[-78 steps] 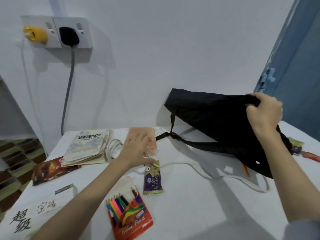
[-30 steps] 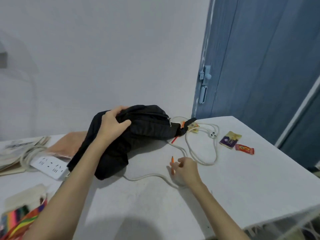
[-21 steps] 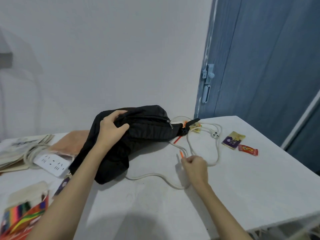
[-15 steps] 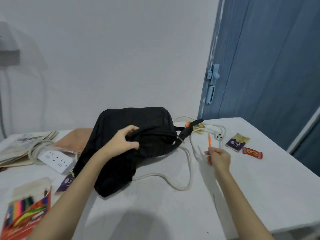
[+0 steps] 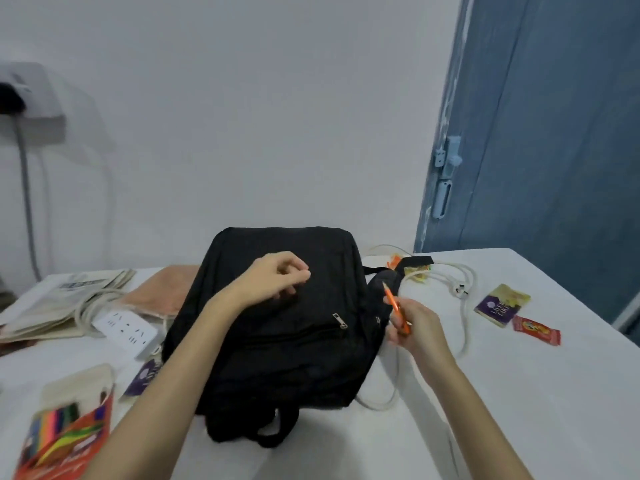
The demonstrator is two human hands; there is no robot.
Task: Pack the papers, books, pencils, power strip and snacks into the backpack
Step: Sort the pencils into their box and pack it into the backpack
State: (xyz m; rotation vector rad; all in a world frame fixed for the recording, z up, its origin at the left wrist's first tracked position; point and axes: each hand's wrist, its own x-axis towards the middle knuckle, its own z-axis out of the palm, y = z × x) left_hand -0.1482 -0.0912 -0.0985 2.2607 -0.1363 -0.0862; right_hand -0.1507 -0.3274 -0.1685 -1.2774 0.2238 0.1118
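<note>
The black backpack [image 5: 284, 341] lies flat on the white table [image 5: 519, 393], zip pocket facing up. My left hand [image 5: 277, 277] sits on its upper part with fingers loosely curled and nothing in them. My right hand [image 5: 414, 329] pinches an orange pencil [image 5: 394, 308] just right of the backpack, tip pointing up. The white power strip [image 5: 126, 329] lies left of the backpack; its cable [image 5: 464, 306] loops out on the right to the plug [image 5: 459, 289]. Papers and books [image 5: 65, 299] are stacked far left. A box of coloured pencils [image 5: 62, 441] lies front left.
Snack packets lie about: a purple one [image 5: 502, 304] and a red one [image 5: 536, 330] at the right, another purple one [image 5: 145, 374] by the backpack's left side, a yellow one [image 5: 417, 271] behind the strap. A brown envelope [image 5: 162, 289] lies behind. A blue door [image 5: 554, 133] stands right.
The backpack was moved to the table's middle and laid flat. My right hand picked the orange pencil off the table and brought it beside the backpack. My left hand let go of the fabric.
</note>
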